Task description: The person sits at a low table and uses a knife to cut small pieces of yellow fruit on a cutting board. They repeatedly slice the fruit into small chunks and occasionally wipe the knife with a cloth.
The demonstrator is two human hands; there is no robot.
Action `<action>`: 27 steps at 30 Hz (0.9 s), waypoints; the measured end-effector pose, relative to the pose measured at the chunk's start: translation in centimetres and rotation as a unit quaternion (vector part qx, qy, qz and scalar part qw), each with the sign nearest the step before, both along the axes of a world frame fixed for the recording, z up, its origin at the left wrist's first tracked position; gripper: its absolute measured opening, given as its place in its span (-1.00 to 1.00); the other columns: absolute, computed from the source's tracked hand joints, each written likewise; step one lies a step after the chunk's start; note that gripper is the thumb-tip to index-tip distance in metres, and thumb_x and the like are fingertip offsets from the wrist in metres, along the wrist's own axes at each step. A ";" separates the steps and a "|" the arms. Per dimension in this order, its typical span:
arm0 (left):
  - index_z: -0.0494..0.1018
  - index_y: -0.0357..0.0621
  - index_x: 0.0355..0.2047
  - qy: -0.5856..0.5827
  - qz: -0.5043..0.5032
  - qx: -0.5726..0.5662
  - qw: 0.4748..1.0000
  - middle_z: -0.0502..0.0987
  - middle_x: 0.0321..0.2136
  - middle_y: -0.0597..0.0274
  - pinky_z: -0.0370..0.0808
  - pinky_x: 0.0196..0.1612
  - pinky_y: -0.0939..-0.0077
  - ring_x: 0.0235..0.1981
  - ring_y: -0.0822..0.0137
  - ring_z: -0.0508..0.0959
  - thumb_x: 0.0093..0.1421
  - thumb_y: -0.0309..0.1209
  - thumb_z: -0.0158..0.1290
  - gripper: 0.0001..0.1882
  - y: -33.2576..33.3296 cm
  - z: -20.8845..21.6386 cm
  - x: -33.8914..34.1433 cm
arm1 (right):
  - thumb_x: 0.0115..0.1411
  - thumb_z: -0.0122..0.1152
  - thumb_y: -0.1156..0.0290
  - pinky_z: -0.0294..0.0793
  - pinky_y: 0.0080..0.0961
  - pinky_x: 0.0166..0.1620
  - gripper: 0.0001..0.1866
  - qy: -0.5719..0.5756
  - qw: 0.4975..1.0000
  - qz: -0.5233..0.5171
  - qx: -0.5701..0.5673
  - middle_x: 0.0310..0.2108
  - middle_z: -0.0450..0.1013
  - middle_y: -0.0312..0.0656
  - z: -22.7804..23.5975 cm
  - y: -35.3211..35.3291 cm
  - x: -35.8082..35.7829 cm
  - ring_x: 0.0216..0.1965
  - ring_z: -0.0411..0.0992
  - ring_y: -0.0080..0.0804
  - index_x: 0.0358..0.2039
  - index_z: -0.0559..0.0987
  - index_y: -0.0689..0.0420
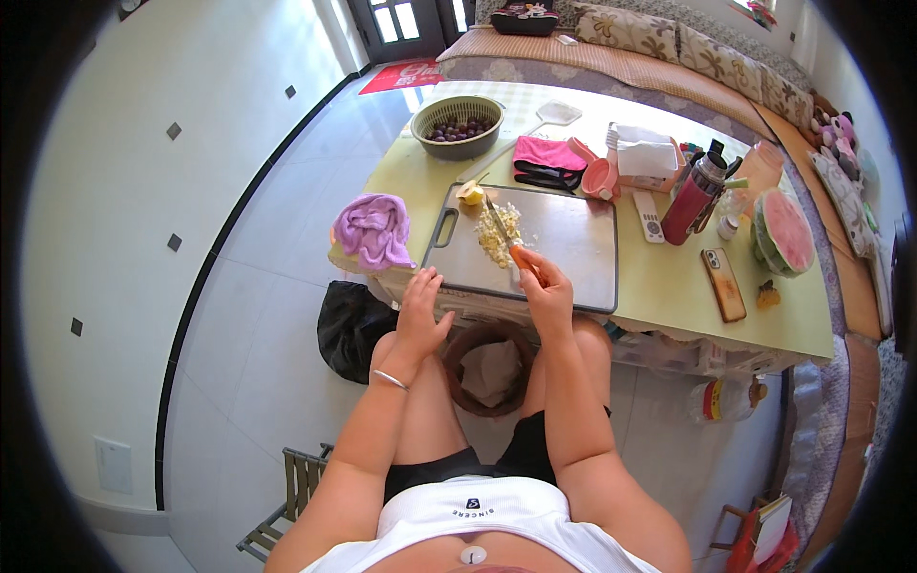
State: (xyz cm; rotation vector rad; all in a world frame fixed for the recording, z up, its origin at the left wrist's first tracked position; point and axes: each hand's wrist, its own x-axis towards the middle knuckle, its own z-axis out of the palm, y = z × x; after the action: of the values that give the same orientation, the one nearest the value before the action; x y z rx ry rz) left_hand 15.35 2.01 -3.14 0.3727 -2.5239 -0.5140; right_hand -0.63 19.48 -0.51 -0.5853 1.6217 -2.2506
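My right hand point(548, 294) is wrapped round the orange handle of a knife point(501, 224). Its blade reaches over a heap of chopped pale yellow bits point(494, 246) on a metal cutting board point(564, 229) with a dark rim. Behind the heap, near the far left corner of the board, sits a cut piece of yellow fruit point(470, 194) with a thin stem or stalk. My left hand point(418, 310) rests by the table's front edge at the board's near left corner, fingers stretched out and holding nothing.
A purple cloth point(373, 232) lies left of the board; a colander of dark round fruit point(458, 126) stands behind. To the right are a tissue box point(646, 158), a dark red flask point(694, 196), a phone point(723, 285) and a cut watermelon point(783, 232). A bin point(449, 368) stands between my knees.
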 end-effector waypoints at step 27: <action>0.37 -0.29 0.13 0.003 -0.011 0.001 1.000 0.33 0.23 -0.11 0.17 0.37 0.10 0.31 -0.12 0.24 -0.05 -0.43 0.29 -0.31 0.0 0.0 -0.1 | 0.26 0.11 0.62 0.44 -0.65 -0.03 -0.66 0.019 0.999 -0.033 0.024 -0.05 0.56 -0.20 -1.3 0.0 -0.6 -0.09 0.48 -0.55 0.06 0.56 0.27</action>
State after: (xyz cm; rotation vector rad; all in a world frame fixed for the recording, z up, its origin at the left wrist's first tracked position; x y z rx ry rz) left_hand 15.21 1.99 -3.11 0.3432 -2.5237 -0.5248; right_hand -1.19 19.50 -1.81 -0.5739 1.7341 -2.2523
